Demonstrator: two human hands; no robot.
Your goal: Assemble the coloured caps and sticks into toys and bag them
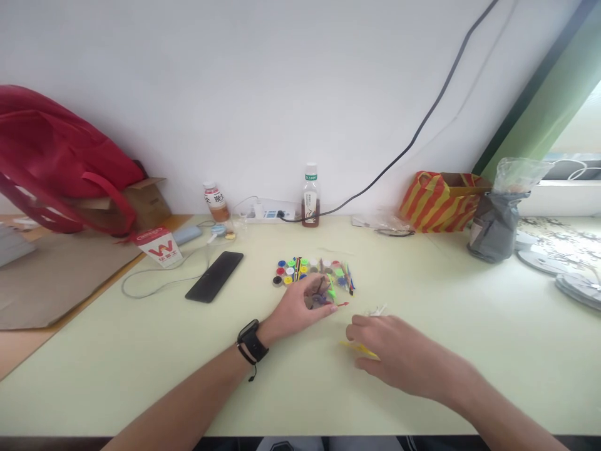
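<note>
My left hand, with a black watch on its wrist, curls its fingers and thumb around a small see-through cluster with purple and dark bits in it; its exact kind is unclear. A small red arrow-shaped piece lies by the left thumb. Just beyond the hand are rows of small round coloured pieces and thin coloured sticks. Lower to the right, my right hand is bent over the table, a thin yellow strip between its thumb and fingers. Small white pieces show behind its knuckles.
A black phone and a looping cable lie on the left, near a red-and-white box. Two drink bottles and a power strip stand along the wall. A striped bag and grey bag are at right.
</note>
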